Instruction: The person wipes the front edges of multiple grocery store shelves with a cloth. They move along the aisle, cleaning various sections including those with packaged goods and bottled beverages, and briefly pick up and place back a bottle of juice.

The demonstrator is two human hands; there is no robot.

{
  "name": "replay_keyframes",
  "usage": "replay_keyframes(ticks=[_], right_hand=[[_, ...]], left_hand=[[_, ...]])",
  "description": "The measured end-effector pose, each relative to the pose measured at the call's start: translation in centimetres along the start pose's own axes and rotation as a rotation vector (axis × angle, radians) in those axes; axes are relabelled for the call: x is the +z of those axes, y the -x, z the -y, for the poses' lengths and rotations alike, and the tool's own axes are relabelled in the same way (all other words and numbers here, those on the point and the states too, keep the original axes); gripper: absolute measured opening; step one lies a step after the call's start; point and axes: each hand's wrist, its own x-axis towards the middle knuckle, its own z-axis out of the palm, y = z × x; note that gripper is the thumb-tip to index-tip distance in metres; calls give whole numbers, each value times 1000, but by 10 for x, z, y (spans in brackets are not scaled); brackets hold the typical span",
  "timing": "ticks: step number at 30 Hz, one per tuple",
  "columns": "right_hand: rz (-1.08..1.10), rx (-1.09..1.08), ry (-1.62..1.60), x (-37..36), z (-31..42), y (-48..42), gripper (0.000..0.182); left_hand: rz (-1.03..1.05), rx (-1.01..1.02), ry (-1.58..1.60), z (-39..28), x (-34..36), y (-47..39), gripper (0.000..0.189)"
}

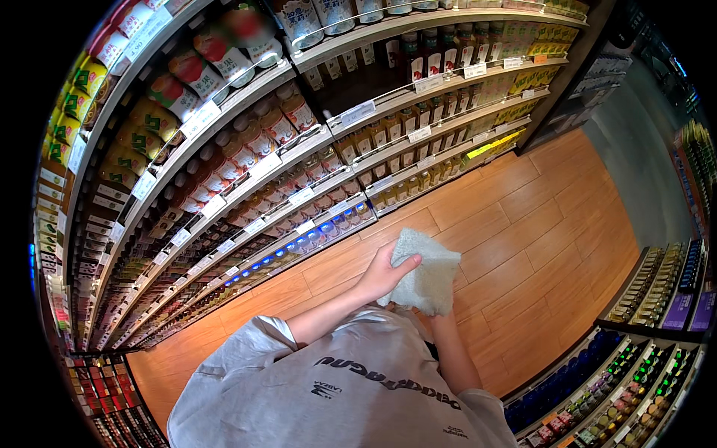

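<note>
A pale grey-green cloth (428,274), folded into a thick pad, is held out in front of my chest. My left hand (389,273) grips its left side, with the thumb lying on top and the fingers beneath. From the lower right my right hand (440,318) reaches up under the cloth, which covers most of it. Its fingers are hidden, so I cannot tell how they are bent. Below the cloth spreads my light grey printed T-shirt (347,386).
Shop shelves (269,162) full of drink bottles and cartons curve across the left and top, with price tags along their edges. More bottle shelves (599,386) stand at lower right. Wood-look floor tiles (521,241) lie between, meeting grey floor (622,162) at right.
</note>
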Motion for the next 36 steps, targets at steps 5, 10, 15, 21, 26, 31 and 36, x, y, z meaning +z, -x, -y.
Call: replay_keyframes(ticks=[5, 10, 15, 21, 26, 31, 36], right_hand=[[55, 36, 235, -7, 19, -59, 49], [-145, 227, -274, 36, 81, -121, 50], [36, 339, -367, 54, 142, -188, 59], [87, 399, -128, 112, 183, -307, 62], [221, 494, 43, 167, 187, -424, 53], [240, 609, 250, 168, 148, -525, 42], [343, -302, 1385, 183, 119, -572, 40]], left_hand=[[-141, -15, -212, 23, -13, -54, 26], [-271, 94, -467, 11, -28, -120, 31], [-430, 221, -383, 29, -70, -186, 31], [-748, 169, -304, 58, -149, -230, 50], [-955, 95, -45, 72, -192, -274, 59], [-999, -34, 221, 61, -200, -298, 31], [-986, -47, 371, 59, -199, -296, 19]])
